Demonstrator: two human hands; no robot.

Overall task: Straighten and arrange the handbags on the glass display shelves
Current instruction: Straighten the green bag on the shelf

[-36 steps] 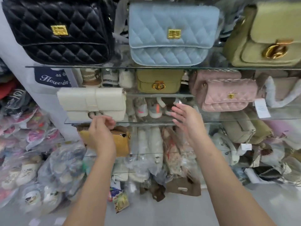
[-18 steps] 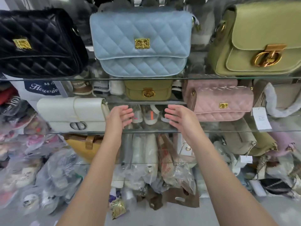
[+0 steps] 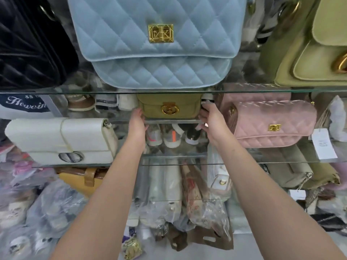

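Hands are both at the olive handbag (image 3: 170, 107), one on each end. Left hand (image 3: 138, 121) lies with its fingers straight against the bag's left end, thumb near the lower front corner. Right hand (image 3: 210, 120) has its fingers bent round the right end, thumb showing below; the fingertips are hidden behind the bag.

The olive handbag stands upright, gold clasp facing out, on a small inner glass shelf (image 3: 172, 121) set back in the middle of the unit, under the upper glass shelf (image 3: 56, 92). Small shoes (image 3: 163, 136) sit just below it.

On the upper shelf, a light blue quilted handbag (image 3: 159, 44) is directly above, with a black quilted handbag (image 3: 28, 49) to its left and a green handbag (image 3: 309, 59) to its right. On the lower glass shelf (image 3: 75, 165), a white handbag (image 3: 60, 139) lies left of the arms and a pink quilted handbag (image 3: 272, 122) right, just beside the right hand. A white tag (image 3: 323, 144) shows right of the pink bag. Plastic-wrapped goods (image 3: 204, 209) fill the space beneath.
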